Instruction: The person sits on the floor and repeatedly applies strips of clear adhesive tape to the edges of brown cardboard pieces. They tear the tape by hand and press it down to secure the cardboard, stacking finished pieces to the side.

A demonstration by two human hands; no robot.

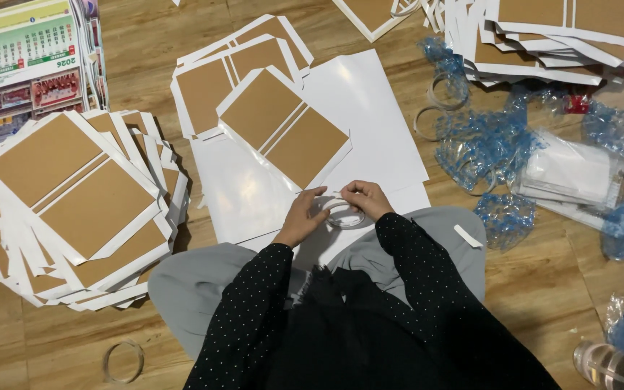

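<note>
Both hands are gripping one clear tape roll (pixel 344 214) over the lap: the left hand (pixel 302 217) is pinching its left edge, the right hand (pixel 367 198) its top. Three stacks of brown-and-white cards are lying around: left (pixel 74 202), centre (pixel 265 108), top right (pixel 565 36). One empty tape ring (pixel 123 361) is lying on the floor (pixel 543 289).

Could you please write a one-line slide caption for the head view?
Both hands, left hand and right hand, hold a tape roll over white sheets among stacked cardboard-backed sheets.
</note>
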